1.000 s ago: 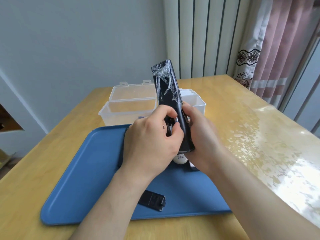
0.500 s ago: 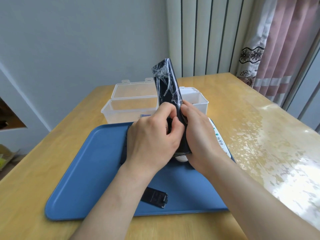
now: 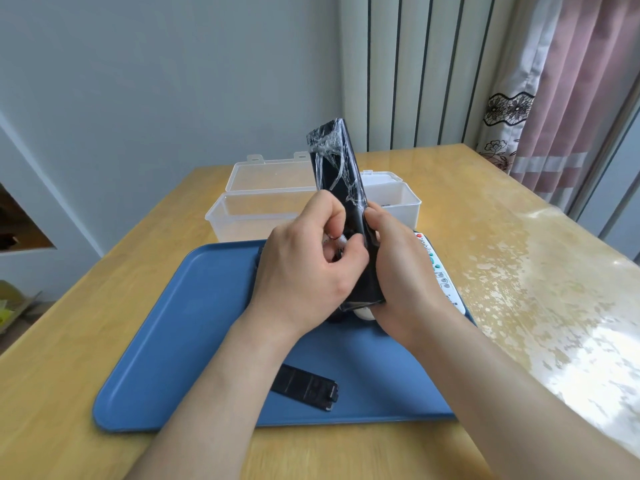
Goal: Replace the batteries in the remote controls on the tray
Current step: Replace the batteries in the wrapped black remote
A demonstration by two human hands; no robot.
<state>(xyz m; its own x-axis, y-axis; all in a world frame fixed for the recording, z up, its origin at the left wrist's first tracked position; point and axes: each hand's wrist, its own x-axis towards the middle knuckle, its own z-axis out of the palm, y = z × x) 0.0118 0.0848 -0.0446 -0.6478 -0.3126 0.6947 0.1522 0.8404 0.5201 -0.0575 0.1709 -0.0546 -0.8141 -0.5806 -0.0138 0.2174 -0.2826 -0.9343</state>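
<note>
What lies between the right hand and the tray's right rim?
A white remote with coloured buttons, lying on the tray and partly hidden behind the right hand. Head view.

Pale grey-blue wall (image 3: 156, 81) across the back. White ribbed panel (image 3: 415, 71) with dark vertical lines beside it, then a pink curtain (image 3: 588, 81) with a lace-patterned edge. Daylight glares off the glossy wooden surface (image 3: 519, 271) at right. Dark recess (image 3: 20, 226) far left.
</note>
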